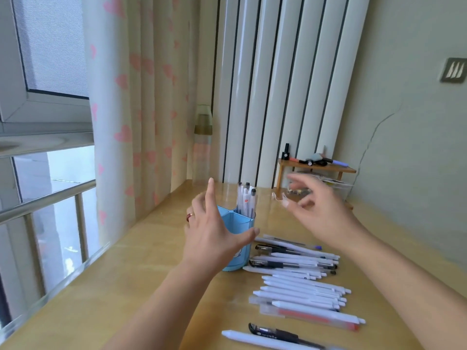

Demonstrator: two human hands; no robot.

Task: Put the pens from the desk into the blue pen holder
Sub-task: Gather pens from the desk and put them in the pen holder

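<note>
The blue pen holder stands on the wooden desk, with several white pens upright in its back compartment. My left hand is spread open against the holder's left and front side, a ring on one finger. My right hand hovers blurred above the desk to the holder's right, fingers loosely apart and holding nothing. Several pens, mostly white with a few black ones and a red one, lie in a row on the desk right of the holder and toward me.
A small wooden shelf with cosmetics stands at the back right against the wall. A clear bottle stands by the heart-patterned curtain. A window with a rail is on the left, beyond the desk edge.
</note>
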